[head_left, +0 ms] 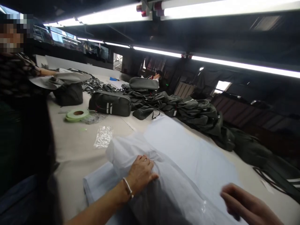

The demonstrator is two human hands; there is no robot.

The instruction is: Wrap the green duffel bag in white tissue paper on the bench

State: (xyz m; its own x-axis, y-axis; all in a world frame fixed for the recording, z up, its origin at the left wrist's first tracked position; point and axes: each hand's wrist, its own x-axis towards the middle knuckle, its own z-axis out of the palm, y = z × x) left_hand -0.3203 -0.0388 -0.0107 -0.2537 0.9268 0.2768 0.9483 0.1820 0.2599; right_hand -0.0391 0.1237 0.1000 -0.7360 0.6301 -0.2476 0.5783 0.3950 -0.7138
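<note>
My left hand lies on the plastic bag at the counter's near edge, fingers bent over it; I cannot tell if they pinch it. My right hand, blurred, hangs right of the bag, fingers curled, grip unclear. White sheets lie beneath. Tape sits toward the left edge, dark bags along the right.
</note>
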